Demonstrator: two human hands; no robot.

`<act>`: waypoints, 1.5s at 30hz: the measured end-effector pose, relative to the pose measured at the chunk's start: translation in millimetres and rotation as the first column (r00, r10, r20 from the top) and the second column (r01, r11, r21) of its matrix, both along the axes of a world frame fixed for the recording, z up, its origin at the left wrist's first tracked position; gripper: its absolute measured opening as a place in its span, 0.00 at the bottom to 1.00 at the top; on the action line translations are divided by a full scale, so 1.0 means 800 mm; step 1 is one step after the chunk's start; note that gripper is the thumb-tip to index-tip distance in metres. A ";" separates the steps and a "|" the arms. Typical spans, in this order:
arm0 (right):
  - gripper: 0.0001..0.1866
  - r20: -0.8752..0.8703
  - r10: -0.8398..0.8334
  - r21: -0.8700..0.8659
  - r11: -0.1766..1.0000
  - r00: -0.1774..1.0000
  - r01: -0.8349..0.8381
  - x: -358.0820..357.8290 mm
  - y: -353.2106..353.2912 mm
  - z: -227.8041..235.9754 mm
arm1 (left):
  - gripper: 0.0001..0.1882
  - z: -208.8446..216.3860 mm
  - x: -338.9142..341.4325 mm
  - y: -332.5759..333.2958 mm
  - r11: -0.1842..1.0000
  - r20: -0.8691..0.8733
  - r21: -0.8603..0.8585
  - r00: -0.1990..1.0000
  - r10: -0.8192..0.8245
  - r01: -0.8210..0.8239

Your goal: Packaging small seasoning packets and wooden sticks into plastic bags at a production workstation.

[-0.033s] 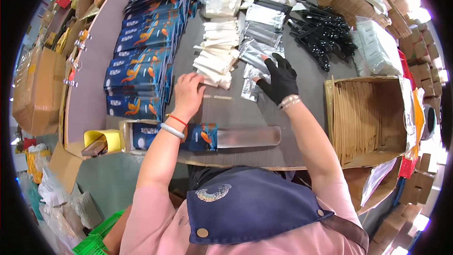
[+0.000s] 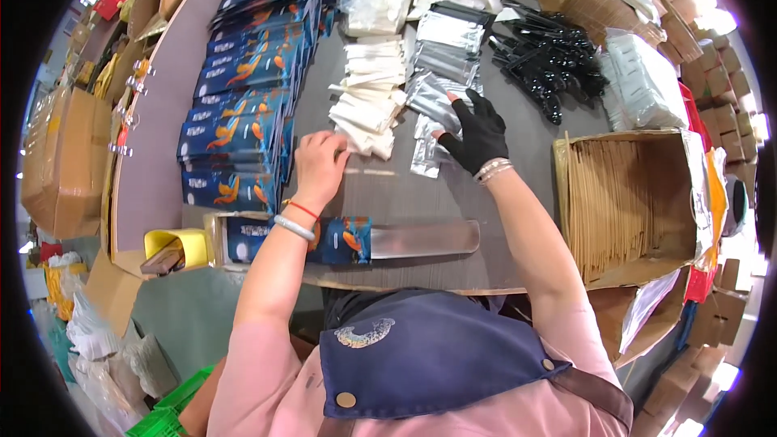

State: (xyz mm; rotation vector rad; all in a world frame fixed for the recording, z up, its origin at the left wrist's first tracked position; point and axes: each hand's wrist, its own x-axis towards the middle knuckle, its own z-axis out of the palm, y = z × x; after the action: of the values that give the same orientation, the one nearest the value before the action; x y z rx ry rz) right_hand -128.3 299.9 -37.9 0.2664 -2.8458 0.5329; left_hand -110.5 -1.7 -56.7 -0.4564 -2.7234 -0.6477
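My bare left hand (image 2: 320,163) is at the near end of a row of white paper packets (image 2: 368,109), its bent fingers closed together on the edge of the nearest packet. My right hand (image 2: 479,133), in a black fingerless glove, lies over a row of silver foil sachets (image 2: 441,57). Its thumb and index finger are spread apart, with the tips on or just above the nearest sachets. Closer to me, a blue printed pouch (image 2: 350,240) lies in a long clear-ended tray (image 2: 429,237), partly hidden behind my left forearm.
Stacked blue pouches (image 2: 235,125) line the left side. Black shiny packets (image 2: 550,65) lie at the far right, beside clear-wrapped white packs (image 2: 643,81). An open carton (image 2: 631,202) of brown flat pieces stands at right. A yellow container (image 2: 176,249) sits at the near left corner.
Both hands stay at the same packets and sachets. The view has shifted very slightly; nothing has visibly been picked up or put down.
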 end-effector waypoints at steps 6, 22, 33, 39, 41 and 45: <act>0.33 0.177 0.100 0.113 0.986 0.979 -0.121 0.025 0.022 -0.032 | 0.07 0.001 -0.017 -0.005 0.975 0.051 0.079 0.976 -0.210 0.206; 0.21 -0.097 -0.736 -0.179 0.675 0.670 0.716 0.243 0.254 0.013 | 0.04 0.048 -0.003 -0.005 0.937 0.210 0.040 0.914 -0.347 0.346; 0.13 0.122 -0.778 -0.065 0.613 0.616 0.787 0.283 0.283 -0.003 | 0.06 0.058 -0.023 0.098 0.870 0.170 0.086 0.853 -0.493 0.486; 0.16 0.169 -0.842 0.191 0.539 0.513 0.821 0.289 0.282 0.000 | 0.15 0.041 -0.034 0.136 0.868 0.259 -0.109 0.857 -0.446 0.485; 0.19 0.140 -0.850 0.107 0.523 0.508 0.846 0.295 0.290 0.003 | 0.20 0.040 -0.031 0.137 0.876 0.262 -0.079 0.858 -0.442 0.476; 0.18 0.046 -0.901 -0.080 0.427 0.431 0.901 0.294 0.279 0.037 | 0.19 0.041 -0.029 0.139 0.857 0.238 -0.125 0.854 -0.464 0.500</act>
State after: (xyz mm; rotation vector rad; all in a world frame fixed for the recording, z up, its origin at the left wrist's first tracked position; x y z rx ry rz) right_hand 106.6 523.1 -8.1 -1.2471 -2.4047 0.3802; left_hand -133.6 109.5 -23.6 -1.2173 -2.8818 -0.5843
